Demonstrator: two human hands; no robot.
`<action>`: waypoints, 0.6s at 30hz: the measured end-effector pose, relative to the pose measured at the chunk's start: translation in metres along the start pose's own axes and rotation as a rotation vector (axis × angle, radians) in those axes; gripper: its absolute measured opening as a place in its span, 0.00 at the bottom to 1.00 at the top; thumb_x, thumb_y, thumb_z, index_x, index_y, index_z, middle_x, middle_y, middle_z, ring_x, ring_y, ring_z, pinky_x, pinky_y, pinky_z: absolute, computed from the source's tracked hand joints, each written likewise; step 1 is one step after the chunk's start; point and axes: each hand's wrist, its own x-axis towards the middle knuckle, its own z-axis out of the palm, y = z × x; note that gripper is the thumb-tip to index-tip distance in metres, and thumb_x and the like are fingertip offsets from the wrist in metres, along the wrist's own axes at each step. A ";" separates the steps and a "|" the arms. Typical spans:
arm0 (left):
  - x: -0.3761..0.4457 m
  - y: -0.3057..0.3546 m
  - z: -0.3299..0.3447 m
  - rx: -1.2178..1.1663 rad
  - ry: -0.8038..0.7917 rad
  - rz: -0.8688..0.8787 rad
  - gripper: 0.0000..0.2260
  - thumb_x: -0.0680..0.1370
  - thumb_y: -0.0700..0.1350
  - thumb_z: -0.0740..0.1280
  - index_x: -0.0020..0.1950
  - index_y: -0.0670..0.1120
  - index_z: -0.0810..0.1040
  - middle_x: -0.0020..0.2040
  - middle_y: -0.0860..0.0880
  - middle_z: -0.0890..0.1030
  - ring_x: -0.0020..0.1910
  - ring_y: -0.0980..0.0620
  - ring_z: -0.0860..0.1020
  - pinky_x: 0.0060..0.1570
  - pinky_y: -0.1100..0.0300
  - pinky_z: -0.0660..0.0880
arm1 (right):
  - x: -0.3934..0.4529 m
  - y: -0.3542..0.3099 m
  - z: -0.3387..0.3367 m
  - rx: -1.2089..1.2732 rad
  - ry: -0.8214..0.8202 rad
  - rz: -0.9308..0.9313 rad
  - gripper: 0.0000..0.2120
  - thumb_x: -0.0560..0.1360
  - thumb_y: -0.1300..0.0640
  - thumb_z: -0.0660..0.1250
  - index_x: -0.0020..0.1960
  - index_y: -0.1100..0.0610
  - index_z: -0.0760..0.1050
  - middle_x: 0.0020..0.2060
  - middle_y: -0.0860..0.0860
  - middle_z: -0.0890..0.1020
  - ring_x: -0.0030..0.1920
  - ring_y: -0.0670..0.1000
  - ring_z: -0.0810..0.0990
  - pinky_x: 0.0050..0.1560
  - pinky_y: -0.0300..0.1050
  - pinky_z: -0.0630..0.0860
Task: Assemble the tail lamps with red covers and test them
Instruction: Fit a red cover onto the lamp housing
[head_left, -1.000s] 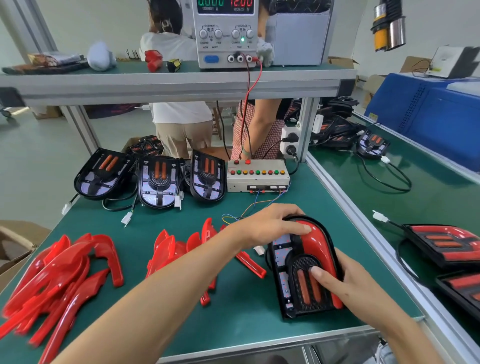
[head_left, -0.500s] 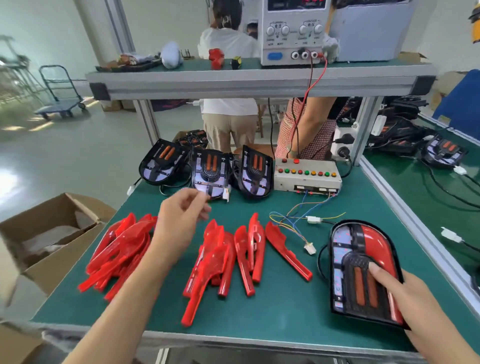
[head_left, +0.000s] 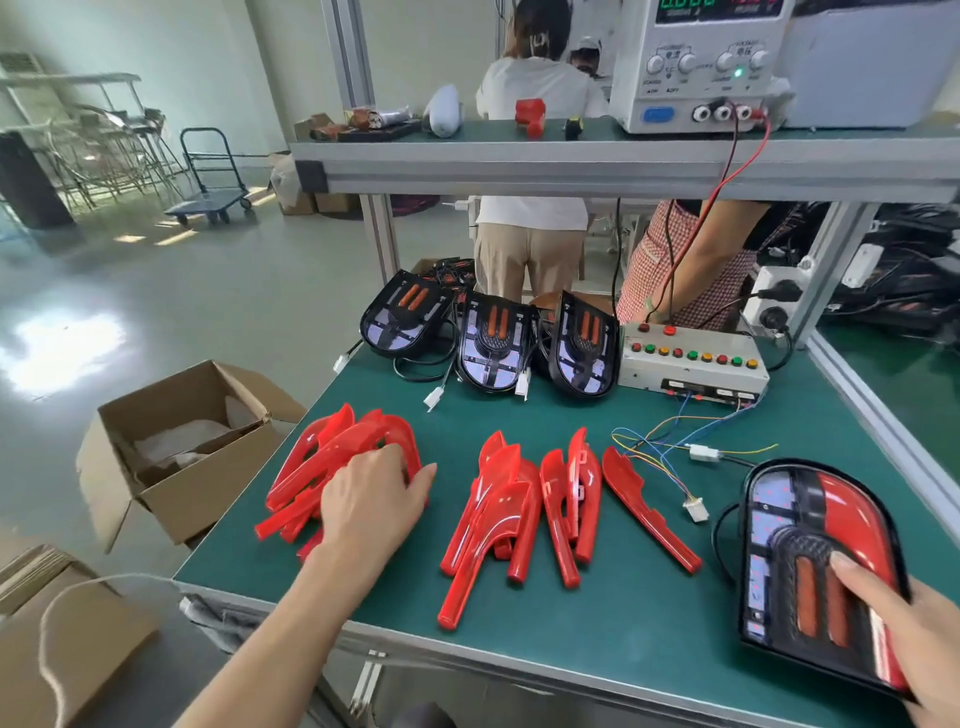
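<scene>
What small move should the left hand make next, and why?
Probably close the left hand on one cover from the left pile of red covers it rests on and lift it: the tail lamp under the right hand has red only on its right half.

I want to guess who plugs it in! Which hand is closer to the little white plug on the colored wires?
Right. The right hand rests on the tail lamp just below-right of the white plug. The left hand is far across the table on the left pile of red covers.
</scene>
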 end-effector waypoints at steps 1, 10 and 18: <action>0.006 0.008 0.003 0.073 -0.012 0.003 0.19 0.77 0.64 0.66 0.45 0.48 0.79 0.44 0.46 0.83 0.46 0.40 0.82 0.38 0.54 0.71 | -0.007 -0.006 0.006 0.007 -0.007 -0.012 0.37 0.49 0.25 0.78 0.53 0.43 0.85 0.42 0.54 0.89 0.43 0.57 0.89 0.43 0.68 0.82; 0.044 0.038 0.026 0.245 -0.174 -0.029 0.10 0.78 0.45 0.67 0.57 0.43 0.78 0.54 0.43 0.83 0.55 0.40 0.82 0.42 0.54 0.71 | -0.021 -0.022 0.023 0.026 -0.039 -0.094 0.10 0.77 0.52 0.71 0.53 0.58 0.83 0.44 0.57 0.88 0.42 0.58 0.88 0.50 0.54 0.80; 0.024 0.051 0.012 -0.022 0.026 0.050 0.09 0.82 0.47 0.61 0.50 0.41 0.75 0.44 0.40 0.82 0.46 0.35 0.80 0.39 0.52 0.68 | -0.014 -0.017 0.024 0.037 -0.025 -0.120 0.10 0.76 0.51 0.72 0.51 0.57 0.83 0.43 0.55 0.89 0.41 0.57 0.89 0.47 0.52 0.80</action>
